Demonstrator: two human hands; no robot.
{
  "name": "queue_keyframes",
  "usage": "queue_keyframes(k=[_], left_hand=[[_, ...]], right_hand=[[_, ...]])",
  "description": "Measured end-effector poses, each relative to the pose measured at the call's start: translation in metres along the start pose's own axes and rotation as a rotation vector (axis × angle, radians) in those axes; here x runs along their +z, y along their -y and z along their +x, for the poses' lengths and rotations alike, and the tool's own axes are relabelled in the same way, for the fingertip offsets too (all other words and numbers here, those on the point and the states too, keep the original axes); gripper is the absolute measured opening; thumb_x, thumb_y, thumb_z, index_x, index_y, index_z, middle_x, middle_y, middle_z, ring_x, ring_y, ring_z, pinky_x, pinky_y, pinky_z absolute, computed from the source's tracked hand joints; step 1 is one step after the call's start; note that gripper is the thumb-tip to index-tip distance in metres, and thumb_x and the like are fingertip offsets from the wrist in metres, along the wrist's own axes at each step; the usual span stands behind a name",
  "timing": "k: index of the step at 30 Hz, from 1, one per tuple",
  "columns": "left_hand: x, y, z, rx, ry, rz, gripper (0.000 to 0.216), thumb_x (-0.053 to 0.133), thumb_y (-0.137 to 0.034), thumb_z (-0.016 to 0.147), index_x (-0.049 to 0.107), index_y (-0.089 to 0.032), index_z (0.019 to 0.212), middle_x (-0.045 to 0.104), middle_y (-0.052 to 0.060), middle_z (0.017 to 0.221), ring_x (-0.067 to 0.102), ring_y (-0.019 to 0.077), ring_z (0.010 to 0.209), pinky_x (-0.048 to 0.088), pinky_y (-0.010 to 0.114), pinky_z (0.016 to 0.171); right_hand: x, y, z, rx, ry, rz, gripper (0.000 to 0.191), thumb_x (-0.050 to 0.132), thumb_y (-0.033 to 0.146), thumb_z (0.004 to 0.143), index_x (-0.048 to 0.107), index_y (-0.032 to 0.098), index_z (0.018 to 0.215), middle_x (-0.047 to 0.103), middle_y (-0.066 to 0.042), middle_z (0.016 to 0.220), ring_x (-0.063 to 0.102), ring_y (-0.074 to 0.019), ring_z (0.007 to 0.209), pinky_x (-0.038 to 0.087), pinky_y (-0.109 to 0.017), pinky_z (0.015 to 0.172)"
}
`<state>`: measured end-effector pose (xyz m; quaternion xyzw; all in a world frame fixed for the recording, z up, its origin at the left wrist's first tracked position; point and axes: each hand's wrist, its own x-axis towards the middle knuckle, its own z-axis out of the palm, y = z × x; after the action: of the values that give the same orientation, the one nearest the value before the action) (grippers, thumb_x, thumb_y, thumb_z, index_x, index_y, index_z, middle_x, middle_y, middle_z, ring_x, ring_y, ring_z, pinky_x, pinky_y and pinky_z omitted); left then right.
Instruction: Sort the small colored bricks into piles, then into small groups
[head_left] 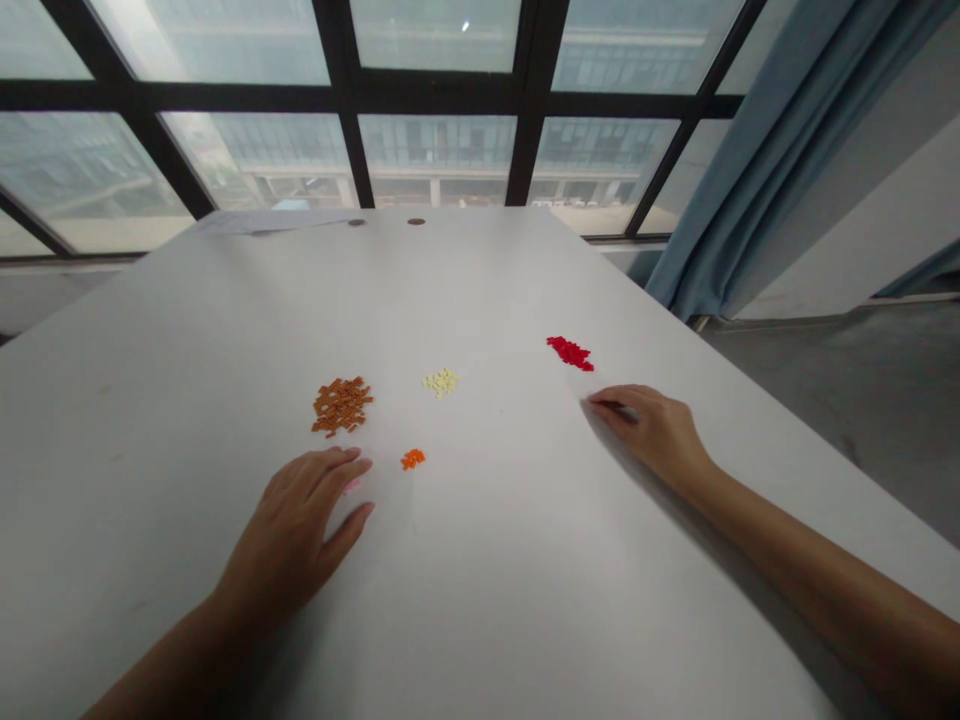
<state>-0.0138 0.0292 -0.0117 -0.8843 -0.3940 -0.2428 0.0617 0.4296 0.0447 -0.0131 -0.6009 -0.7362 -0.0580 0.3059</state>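
Holding left hand (296, 515) with fingers apart, partly covering pink pieces (352, 487) left of the orange pieces (413, 459); holding right hand (654, 425) with fingers together, contents unclear, right of the orange pieces; probably handling light, stiff, slippery, needing edge pinching.

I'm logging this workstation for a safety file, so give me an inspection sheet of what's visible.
Surface: white table, mostly smooth, with faint marks at left.
Job's things: brown pile, pale yellow pile, orange pile and red pile, all small pieces; pink pieces, partly hidden by the left hand.
Clutter: two dark round spots near the far edge; nature unclear.
Hands: left, fingers and thumb apart; right hand, fingertips close together near the red pile, any held piece too small to tell.
Cables: nothing seen.
Surroundings: dark-framed window ahead, blue curtain and grey floor to the right.
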Motion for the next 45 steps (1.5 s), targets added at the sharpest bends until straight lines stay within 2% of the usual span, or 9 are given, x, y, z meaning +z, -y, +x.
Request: queue_keyframes(k=[8,12,18,22,26,32,36,39,45], left_hand=[[0.001,0.0,0.0,0.009,0.008,0.015,0.03,0.053,-0.035,0.097,0.059,-0.019,0.121,0.068,0.011,0.117,0.063,0.0285,0.11,0.05,0.046,0.097],[0.001,-0.001,0.0,0.019,0.002,0.021,0.027,0.052,-0.03,0.097,0.057,-0.018,0.121,0.067,0.012,0.118,0.062,0.0282,0.11,0.05,0.046,0.096],[0.0,-0.003,-0.001,0.023,0.009,0.027,0.027,0.051,-0.028,0.098,0.055,-0.018,0.122,0.065,0.013,0.12,0.061,0.0283,0.113,0.049,0.047,0.097],[-0.001,-0.006,-0.001,0.02,0.012,0.039,0.027,0.05,-0.028,0.098,0.054,-0.019,0.123,0.065,0.013,0.122,0.06,0.0284,0.113,0.049,0.047,0.098],[-0.001,-0.008,0.0,0.019,0.016,0.031,0.027,0.051,-0.027,0.097,0.055,-0.018,0.122,0.065,0.013,0.122,0.06,0.0292,0.114,0.049,0.048,0.098],[-0.003,-0.009,0.0,0.014,0.024,0.023,0.028,0.051,-0.027,0.097,0.055,-0.018,0.123,0.064,0.014,0.124,0.059,0.0298,0.116,0.048,0.05,0.099],[-0.003,-0.01,0.0,0.012,0.028,0.026,0.028,0.051,-0.027,0.097,0.055,-0.018,0.123,0.065,0.013,0.124,0.059,0.0296,0.115,0.049,0.049,0.099],[-0.003,-0.01,0.001,0.012,0.032,0.029,0.028,0.05,-0.028,0.097,0.055,-0.018,0.123,0.065,0.013,0.123,0.059,0.0297,0.115,0.049,0.05,0.099],[-0.002,-0.01,0.0,0.013,0.028,0.031,0.028,0.05,-0.027,0.097,0.056,-0.017,0.123,0.065,0.014,0.123,0.059,0.0299,0.115,0.049,0.05,0.099]], right_hand=[[-0.005,-0.001,0.002,0.058,-0.083,-0.047,0.021,0.053,0.031,0.09,0.071,0.02,0.088,0.076,-0.01,0.086,0.07,-0.0245,0.074,0.056,-0.039,0.067],[0.002,0.031,0.018,-0.036,-0.092,-0.005,0.022,0.05,0.028,0.094,0.069,0.02,0.1,0.075,-0.012,0.099,0.071,-0.0261,0.089,0.057,-0.044,0.08],[0.072,0.113,0.073,-0.355,0.146,0.125,0.031,0.061,0.028,0.091,0.067,0.018,0.119,0.066,-0.012,0.133,0.061,-0.0239,0.123,0.048,-0.042,0.107],[0.121,0.138,0.106,-0.433,0.263,0.151,0.036,0.059,0.03,0.094,0.067,0.017,0.126,0.063,-0.013,0.138,0.056,-0.0264,0.131,0.04,-0.048,0.115],[0.139,0.13,0.116,-0.422,0.33,0.171,0.038,0.044,0.026,0.1,0.065,0.017,0.131,0.064,-0.012,0.137,0.055,-0.0221,0.133,0.043,-0.044,0.113],[0.131,0.097,0.117,-0.374,0.354,0.187,0.038,0.041,0.026,0.101,0.066,0.025,0.129,0.067,-0.005,0.134,0.057,-0.0197,0.13,0.044,-0.042,0.113],[0.124,0.074,0.12,-0.309,0.324,0.171,0.029,0.052,0.032,0.099,0.065,0.023,0.123,0.065,-0.009,0.129,0.063,-0.0229,0.116,0.052,-0.046,0.1],[0.121,0.06,0.122,-0.256,0.302,0.152,0.036,0.061,0.039,0.095,0.06,0.02,0.126,0.06,-0.01,0.129,0.063,-0.0224,0.107,0.055,-0.045,0.09],[0.117,0.04,0.122,-0.171,0.259,0.108,0.037,0.061,0.038,0.095,0.059,0.019,0.127,0.061,-0.01,0.129,0.063,-0.0228,0.108,0.056,-0.045,0.089]])
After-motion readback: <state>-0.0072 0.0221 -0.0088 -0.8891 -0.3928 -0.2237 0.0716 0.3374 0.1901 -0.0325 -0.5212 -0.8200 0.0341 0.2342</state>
